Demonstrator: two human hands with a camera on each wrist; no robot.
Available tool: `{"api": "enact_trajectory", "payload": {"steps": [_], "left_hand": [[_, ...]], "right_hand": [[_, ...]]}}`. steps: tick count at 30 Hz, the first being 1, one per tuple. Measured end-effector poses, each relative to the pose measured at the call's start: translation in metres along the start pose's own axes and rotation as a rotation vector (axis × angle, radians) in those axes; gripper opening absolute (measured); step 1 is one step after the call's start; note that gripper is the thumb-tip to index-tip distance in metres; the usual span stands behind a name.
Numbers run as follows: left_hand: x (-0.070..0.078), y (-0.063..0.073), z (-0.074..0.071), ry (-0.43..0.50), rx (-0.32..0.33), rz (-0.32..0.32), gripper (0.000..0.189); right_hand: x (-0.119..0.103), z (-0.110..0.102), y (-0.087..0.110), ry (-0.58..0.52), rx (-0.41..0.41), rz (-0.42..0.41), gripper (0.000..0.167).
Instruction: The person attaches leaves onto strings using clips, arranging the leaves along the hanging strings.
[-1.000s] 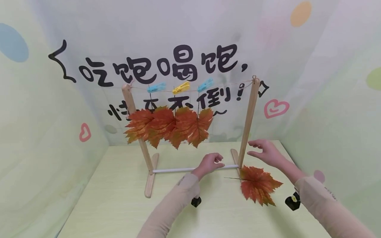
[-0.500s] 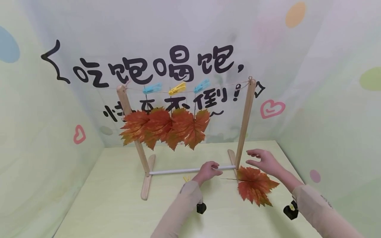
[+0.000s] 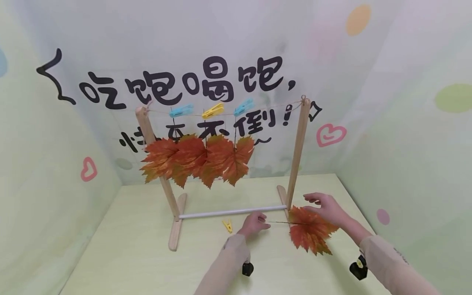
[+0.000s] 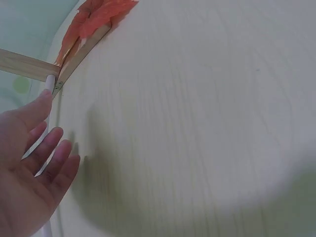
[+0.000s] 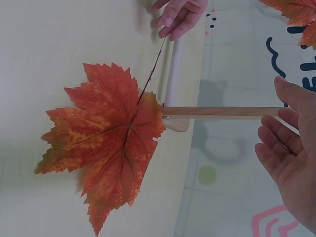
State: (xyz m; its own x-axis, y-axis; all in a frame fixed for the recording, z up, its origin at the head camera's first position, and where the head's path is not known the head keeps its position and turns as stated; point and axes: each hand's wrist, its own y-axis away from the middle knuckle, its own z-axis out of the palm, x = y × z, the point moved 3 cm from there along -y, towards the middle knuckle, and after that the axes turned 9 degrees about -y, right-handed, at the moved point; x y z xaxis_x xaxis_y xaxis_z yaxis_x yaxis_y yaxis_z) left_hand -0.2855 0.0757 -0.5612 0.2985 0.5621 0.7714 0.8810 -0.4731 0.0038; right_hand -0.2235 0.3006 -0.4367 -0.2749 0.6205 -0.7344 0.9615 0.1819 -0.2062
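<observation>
A red-orange artificial maple leaf (image 3: 309, 237) lies at the foot of the stand's right post, its thin dark stem pointing left. My left hand (image 3: 254, 223) is at the stem's tip with loosely bent fingers; in the left wrist view the same hand (image 4: 37, 163) holds nothing. Over the leaf's upper edge, my right hand (image 3: 326, 209) overlaps it in the head view. The right wrist view shows that hand (image 5: 291, 153) apart from the leaf (image 5: 108, 133), fingers relaxed. A yellow clothespin (image 3: 227, 226) lies on the table left of my left hand.
A wooden stand with a right post (image 3: 298, 153) and a white crossbar (image 3: 232, 212) spans the table. Along its string, two blue clothespins and one yellow clothespin (image 3: 213, 110) hold several hanging leaves (image 3: 195, 157). Behind it is a printed backdrop (image 3: 147, 37).
My left hand has come down from the crossbar to the stem's tip, uncovering the yellow clothespin on the table. My right hand has lowered toward the leaf. The head view has shifted slightly.
</observation>
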Motion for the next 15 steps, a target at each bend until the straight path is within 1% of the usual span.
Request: {"api": "enact_trajectory", "payload": {"steps": [1, 2, 3, 4, 5, 6, 8, 9, 10, 11, 12, 13, 15], "left_hand": [[0.000, 0.000, 0.002, 0.012, -0.003, 0.001, 0.028], [-0.005, -0.004, 0.006, 0.024, -0.011, 0.002, 0.028], [-0.007, -0.007, 0.010, 0.033, -0.009, 0.013, 0.027], [-0.013, -0.012, 0.016, 0.055, -0.005, 0.027, 0.026], [-0.014, -0.012, 0.019, 0.030, 0.023, 0.055, 0.026], [-0.028, -0.022, 0.030, 0.038, 0.049, 0.099, 0.025], [-0.052, -0.037, 0.049, 0.058, 0.077, 0.129, 0.026], [-0.061, -0.042, 0.057, 0.061, 0.099, 0.144, 0.027], [-0.066, -0.045, 0.062, 0.073, 0.115, 0.144, 0.025], [-0.071, -0.047, 0.067, 0.060, 0.148, 0.174, 0.024], [-0.074, -0.050, 0.070, 0.095, 0.148, 0.165, 0.023], [-0.065, -0.044, 0.065, 0.111, 0.147, 0.126, 0.020], [-0.050, -0.034, 0.056, 0.125, 0.182, 0.136, 0.016]], "right_hand": [[0.001, 0.000, 0.001, 0.004, 0.000, 0.001, 0.035], [0.001, 0.000, 0.003, 0.006, -0.002, 0.003, 0.035], [0.002, 0.000, 0.004, 0.003, -0.001, 0.004, 0.035], [0.002, -0.001, 0.004, -0.002, -0.001, 0.005, 0.034], [0.003, -0.001, 0.005, -0.006, -0.003, 0.007, 0.034], [0.003, -0.001, 0.005, -0.008, -0.005, 0.008, 0.034], [0.005, 0.000, 0.005, -0.015, -0.007, 0.012, 0.034], [0.005, 0.000, 0.005, -0.018, -0.010, 0.014, 0.034], [0.006, 0.000, 0.005, -0.015, -0.014, 0.018, 0.034], [0.007, 0.001, 0.005, -0.011, -0.016, 0.022, 0.034], [0.008, 0.001, 0.005, -0.009, -0.017, 0.021, 0.034], [0.009, 0.001, 0.005, -0.006, -0.017, 0.025, 0.034], [0.010, 0.000, 0.006, 0.003, -0.014, 0.032, 0.034]]}}
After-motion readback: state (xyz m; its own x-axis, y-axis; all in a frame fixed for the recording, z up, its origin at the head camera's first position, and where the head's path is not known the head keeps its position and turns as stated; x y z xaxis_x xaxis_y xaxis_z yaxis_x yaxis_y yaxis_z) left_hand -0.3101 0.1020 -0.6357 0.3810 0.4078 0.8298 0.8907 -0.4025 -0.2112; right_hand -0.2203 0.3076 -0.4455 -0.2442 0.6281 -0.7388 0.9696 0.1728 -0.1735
